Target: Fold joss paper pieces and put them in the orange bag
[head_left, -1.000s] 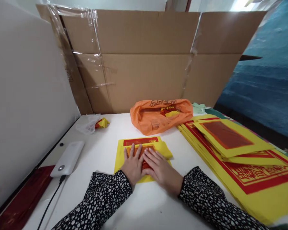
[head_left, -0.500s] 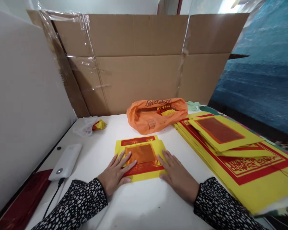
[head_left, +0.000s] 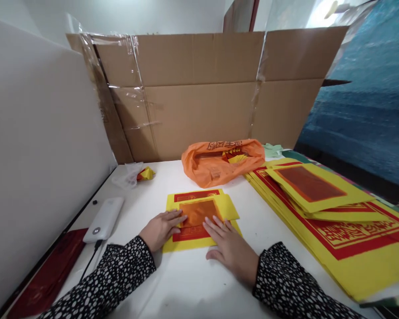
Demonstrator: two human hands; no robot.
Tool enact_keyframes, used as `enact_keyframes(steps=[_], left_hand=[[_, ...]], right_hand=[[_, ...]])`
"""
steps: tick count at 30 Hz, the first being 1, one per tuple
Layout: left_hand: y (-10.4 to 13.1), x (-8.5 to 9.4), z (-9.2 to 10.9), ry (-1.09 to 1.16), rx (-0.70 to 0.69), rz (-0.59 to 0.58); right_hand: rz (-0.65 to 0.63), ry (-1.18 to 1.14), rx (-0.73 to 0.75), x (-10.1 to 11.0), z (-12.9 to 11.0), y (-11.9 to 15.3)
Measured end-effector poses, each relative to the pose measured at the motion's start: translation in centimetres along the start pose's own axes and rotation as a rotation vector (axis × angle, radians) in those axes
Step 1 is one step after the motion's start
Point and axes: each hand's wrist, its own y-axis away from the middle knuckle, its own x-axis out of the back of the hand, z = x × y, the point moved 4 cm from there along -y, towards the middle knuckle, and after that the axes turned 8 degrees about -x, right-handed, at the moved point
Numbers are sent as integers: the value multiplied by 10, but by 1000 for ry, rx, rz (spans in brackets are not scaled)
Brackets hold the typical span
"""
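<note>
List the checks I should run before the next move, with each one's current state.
1. Left hand at the orange-patched paper: ok, fingers at its left side.
2. Right hand there too: ok, fingertips near its right side.
3. Edges flush with the red-printed paper beneath: not ok, red shows behind and in front.
4. Orange bag apart from these papers: ok, gap visible.
5. Cable free of the left sleeve: cannot tell.

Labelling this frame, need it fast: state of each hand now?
Left hand: touching orange-patched yellow paper; open or pinching, can't tell.
Right hand: open, palm down, touching the same paper.
</note>
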Motion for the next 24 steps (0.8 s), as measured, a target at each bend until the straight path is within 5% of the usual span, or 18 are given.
enact_keyframes(steps=[6,13,18,24], left_hand=[[2,3,12,-148,-162,-107],[-16,-4,62,-111,-11,-52],[-12,6,33,252,168,93],[-9,-2,-18,724,529,318]], right_hand=[[82,80,-160,26,23,4],[251,87,138,9,-24,-26],[274,-58,155,5,-19,-31],[284,-412,-72,21,5,-53]])
